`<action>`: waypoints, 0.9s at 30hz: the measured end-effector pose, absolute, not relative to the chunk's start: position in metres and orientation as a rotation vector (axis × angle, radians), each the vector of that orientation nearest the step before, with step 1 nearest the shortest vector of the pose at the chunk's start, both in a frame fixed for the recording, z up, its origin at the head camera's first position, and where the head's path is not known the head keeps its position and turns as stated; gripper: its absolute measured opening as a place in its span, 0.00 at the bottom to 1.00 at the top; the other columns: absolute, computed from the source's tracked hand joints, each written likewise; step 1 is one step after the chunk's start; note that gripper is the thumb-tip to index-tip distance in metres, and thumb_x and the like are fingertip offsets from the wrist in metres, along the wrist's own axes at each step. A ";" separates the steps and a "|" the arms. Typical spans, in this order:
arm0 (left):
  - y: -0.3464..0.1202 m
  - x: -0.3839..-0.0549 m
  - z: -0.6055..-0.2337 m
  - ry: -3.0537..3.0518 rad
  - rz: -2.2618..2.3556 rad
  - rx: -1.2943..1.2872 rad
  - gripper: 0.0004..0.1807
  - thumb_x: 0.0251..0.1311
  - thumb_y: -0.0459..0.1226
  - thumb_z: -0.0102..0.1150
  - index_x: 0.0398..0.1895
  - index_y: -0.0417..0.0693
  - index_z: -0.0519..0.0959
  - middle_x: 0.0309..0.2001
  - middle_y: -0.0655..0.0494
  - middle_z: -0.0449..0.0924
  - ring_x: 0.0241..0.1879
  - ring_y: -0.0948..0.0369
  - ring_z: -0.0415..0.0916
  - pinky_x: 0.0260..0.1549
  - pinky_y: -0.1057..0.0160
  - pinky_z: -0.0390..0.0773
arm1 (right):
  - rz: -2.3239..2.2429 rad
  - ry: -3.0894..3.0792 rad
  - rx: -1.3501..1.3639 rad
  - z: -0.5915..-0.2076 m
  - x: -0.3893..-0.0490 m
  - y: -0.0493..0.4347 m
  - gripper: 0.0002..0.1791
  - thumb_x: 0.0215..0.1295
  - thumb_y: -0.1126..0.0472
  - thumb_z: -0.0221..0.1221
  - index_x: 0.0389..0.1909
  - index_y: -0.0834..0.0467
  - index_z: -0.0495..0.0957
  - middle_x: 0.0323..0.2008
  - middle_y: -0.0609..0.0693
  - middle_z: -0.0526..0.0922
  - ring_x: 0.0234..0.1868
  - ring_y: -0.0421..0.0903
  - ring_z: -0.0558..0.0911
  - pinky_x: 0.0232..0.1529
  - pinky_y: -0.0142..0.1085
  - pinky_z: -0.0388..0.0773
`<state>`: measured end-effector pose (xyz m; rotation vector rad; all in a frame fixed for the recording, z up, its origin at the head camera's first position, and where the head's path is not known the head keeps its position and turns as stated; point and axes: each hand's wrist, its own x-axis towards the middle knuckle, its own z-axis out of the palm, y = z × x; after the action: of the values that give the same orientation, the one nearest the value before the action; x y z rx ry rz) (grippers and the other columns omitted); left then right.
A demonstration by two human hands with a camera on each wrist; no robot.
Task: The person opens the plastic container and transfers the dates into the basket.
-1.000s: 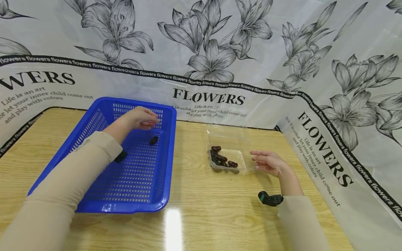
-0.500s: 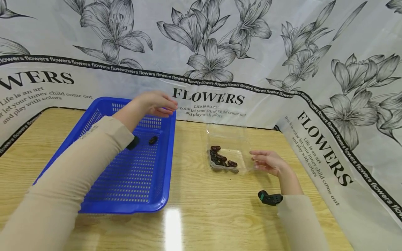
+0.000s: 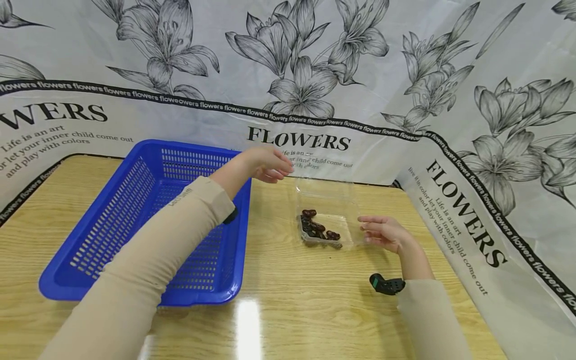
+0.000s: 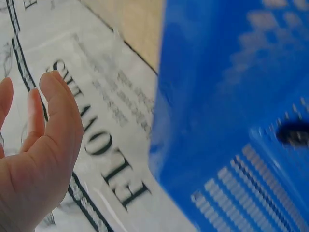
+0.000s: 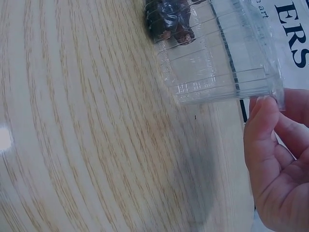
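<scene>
My left hand point(image 3: 270, 164) hovers past the right rim of the blue basket point(image 3: 244, 240), fingers loosely bent and holding nothing. A dark date point(image 4: 294, 134) lies on the basket floor in the left wrist view; my left arm hides it in the head view. To the right stands an open clear plastic box point(image 3: 336, 222) with several shiny dark-brown dates point(image 3: 316, 228) gathered on its left side. My right hand point(image 3: 384, 234) pinches the box's right edge between thumb and fingers, as the right wrist view point(image 5: 277, 150) shows.
Both stand on a light wooden table point(image 3: 288, 295). A white cloth point(image 3: 306, 155) with printed flowers and lettering hangs behind and along the right. Black devices point(image 3: 388, 285) are strapped to the wrists.
My left hand has moved right from over the basket, past its rim and toward the plastic box. The right hand keeps its pinch on the box's edge.
</scene>
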<state>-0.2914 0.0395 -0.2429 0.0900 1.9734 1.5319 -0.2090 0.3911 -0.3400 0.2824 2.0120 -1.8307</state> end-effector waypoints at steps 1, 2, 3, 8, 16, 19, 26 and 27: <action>0.045 -0.291 -0.244 1.959 1.528 0.090 0.17 0.60 0.31 0.58 0.53 0.42 0.72 0.46 0.49 0.74 0.32 0.61 0.72 0.37 0.66 0.76 | -1.827 2.016 0.284 -0.340 -0.209 0.391 0.12 0.66 0.68 0.54 0.47 0.57 0.78 0.35 0.51 0.80 0.29 0.41 0.81 0.32 0.29 0.79; 0.049 -0.290 -0.246 1.947 1.524 0.092 0.17 0.60 0.31 0.58 0.53 0.42 0.73 0.48 0.48 0.75 0.33 0.60 0.72 0.39 0.65 0.76 | -1.824 2.019 0.287 -0.341 -0.208 0.391 0.13 0.66 0.68 0.54 0.50 0.58 0.77 0.35 0.51 0.80 0.29 0.41 0.81 0.32 0.29 0.79; 0.054 -0.289 -0.247 1.930 1.526 0.095 0.18 0.60 0.31 0.58 0.54 0.42 0.72 0.50 0.46 0.74 0.35 0.59 0.73 0.42 0.64 0.76 | -1.822 2.025 0.293 -0.341 -0.208 0.391 0.15 0.66 0.68 0.54 0.53 0.60 0.75 0.35 0.51 0.80 0.29 0.41 0.81 0.32 0.29 0.79; 0.077 -0.283 -0.253 1.854 1.552 0.161 0.21 0.60 0.30 0.58 0.57 0.40 0.71 0.56 0.43 0.72 0.49 0.53 0.73 0.51 0.59 0.73 | -1.816 2.027 0.300 -0.342 -0.208 0.391 0.22 0.67 0.68 0.53 0.61 0.66 0.67 0.36 0.51 0.80 0.29 0.40 0.81 0.32 0.29 0.79; 0.111 -0.272 -0.270 1.850 1.524 0.266 0.19 0.60 0.30 0.58 0.55 0.38 0.72 0.55 0.41 0.72 0.34 0.59 0.74 0.37 0.66 0.78 | -1.864 1.980 0.293 -0.341 -0.206 0.394 0.13 0.67 0.70 0.52 0.47 0.56 0.79 0.35 0.52 0.79 0.27 0.40 0.80 0.31 0.29 0.79; 0.121 -0.271 -0.282 1.859 1.546 0.305 0.18 0.59 0.30 0.58 0.54 0.37 0.73 0.54 0.43 0.73 0.31 0.61 0.71 0.36 0.67 0.78 | -1.880 1.972 0.287 -0.341 -0.206 0.395 0.13 0.67 0.70 0.51 0.38 0.52 0.82 0.35 0.52 0.80 0.27 0.40 0.80 0.31 0.29 0.79; 0.139 -0.270 -0.317 1.872 1.600 0.320 0.16 0.60 0.28 0.57 0.52 0.33 0.75 0.53 0.45 0.75 0.31 0.62 0.70 0.51 0.57 0.73 | -1.848 2.000 0.276 -0.342 -0.204 0.395 0.21 0.67 0.69 0.53 0.60 0.66 0.68 0.36 0.52 0.79 0.28 0.40 0.81 0.31 0.28 0.79; 0.141 -0.270 -0.322 1.917 1.573 0.365 0.12 0.59 0.28 0.57 0.46 0.32 0.77 0.47 0.46 0.78 0.28 0.62 0.67 0.45 0.60 0.75 | -1.838 2.005 0.272 -0.342 -0.205 0.395 0.23 0.67 0.68 0.53 0.62 0.67 0.66 0.36 0.51 0.79 0.28 0.40 0.81 0.31 0.28 0.79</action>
<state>-0.2699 0.1412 -0.3216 0.3653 1.9167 1.5731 -0.2046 0.3946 -0.3423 0.2719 2.0049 -1.8384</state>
